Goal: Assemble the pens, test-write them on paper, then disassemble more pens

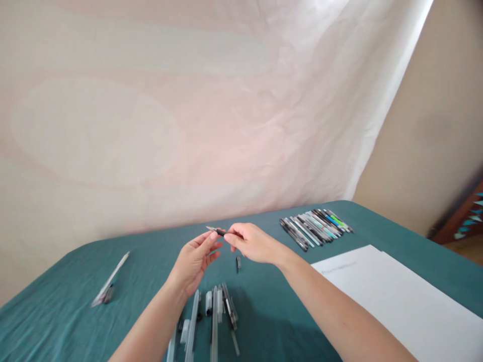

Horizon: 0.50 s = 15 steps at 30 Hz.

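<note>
Above the teal tablecloth, my right hand pinches a thin dark pen whose tip points left. My left hand is raised just beneath it, fingers half curled and apart, fingertips close to the pen's tip; I cannot see whether they touch it. A small dark cap lies on the cloth under my hands. Several pens and loose pen parts lie in a row near my left forearm.
A row of several pens lies at the back right. White paper sheets cover the right of the table. A pen and a cap lie at the left. A pale sheet hangs behind the table.
</note>
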Tool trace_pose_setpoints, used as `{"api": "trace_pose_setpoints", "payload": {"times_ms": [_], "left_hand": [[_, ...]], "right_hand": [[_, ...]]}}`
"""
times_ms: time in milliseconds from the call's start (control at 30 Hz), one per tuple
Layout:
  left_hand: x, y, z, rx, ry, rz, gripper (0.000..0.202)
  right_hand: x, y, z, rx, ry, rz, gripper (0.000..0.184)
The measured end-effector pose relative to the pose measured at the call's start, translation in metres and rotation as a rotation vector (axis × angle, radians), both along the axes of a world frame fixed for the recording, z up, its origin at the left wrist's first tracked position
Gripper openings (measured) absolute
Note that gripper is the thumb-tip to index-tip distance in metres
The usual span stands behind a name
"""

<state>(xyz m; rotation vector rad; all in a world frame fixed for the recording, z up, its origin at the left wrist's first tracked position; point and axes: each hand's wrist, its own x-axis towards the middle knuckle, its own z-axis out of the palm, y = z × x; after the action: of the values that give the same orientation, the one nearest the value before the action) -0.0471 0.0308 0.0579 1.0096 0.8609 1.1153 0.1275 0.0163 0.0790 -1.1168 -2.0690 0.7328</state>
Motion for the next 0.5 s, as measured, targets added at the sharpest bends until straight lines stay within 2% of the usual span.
{"api": "trace_pose_setpoints", "payload": {"times_ms": [133, 200, 267, 333, 500], "left_hand": [[0.021, -0.017, -0.003, 0.059, 0.167, -0.102, 0.036], [0.037, -0.029, -0.009, 0.117, 0.298, -0.192, 0.031], [0.055, -0.043, -0.016, 0.211, 0.422, -0.336, 0.022], [0.074, -0.058, -0.022, 0.333, 0.569, -0.428, 0.021], [0.120, -0.093, -0.029, 0.609, 1.032, -0.421, 0.036]], "right_hand": [[0.009, 0.003, 0.008, 0.048, 0.113, -0.090, 0.021], [0.016, 0.004, 0.014, 0.008, 0.215, -0.096, 0.031], [0.024, 0.006, 0.019, -0.041, 0.304, -0.088, 0.040], [0.032, 0.005, 0.023, -0.064, 0.344, -0.087, 0.036], [0.062, -0.004, 0.020, -0.074, 0.365, -0.170, 0.035]]}}
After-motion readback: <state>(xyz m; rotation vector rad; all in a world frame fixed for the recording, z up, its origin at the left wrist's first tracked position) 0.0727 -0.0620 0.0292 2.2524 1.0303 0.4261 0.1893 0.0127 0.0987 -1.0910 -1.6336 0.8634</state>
